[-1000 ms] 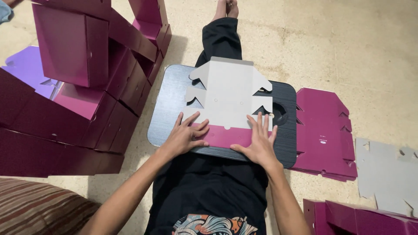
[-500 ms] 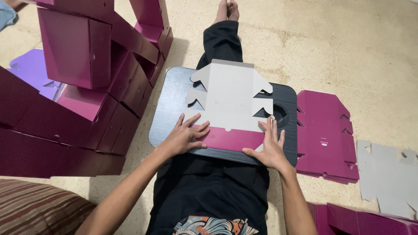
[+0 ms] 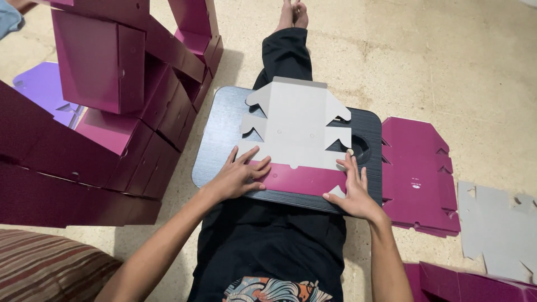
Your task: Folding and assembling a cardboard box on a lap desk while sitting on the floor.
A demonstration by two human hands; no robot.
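A flat die-cut cardboard box blank [image 3: 296, 126], grey side up, lies on a dark lap board [image 3: 215, 145] across my legs. Its near flap [image 3: 302, 179] is folded over and shows magenta. My left hand [image 3: 238, 176] presses flat on the left end of that flap, fingers spread. My right hand [image 3: 352, 193] presses flat on its right end, fingers pointing away from me. Neither hand grips anything.
Folded magenta boxes [image 3: 112, 112] are stacked high on my left. A pile of flat magenta blanks [image 3: 419, 179] lies on the floor to my right, with a grey blank [image 3: 498, 229] beyond it. A striped cushion [image 3: 50, 265] sits at the lower left.
My right hand has slid to the right along the folded magenta flap. The left hand has stayed near the flap's left end.
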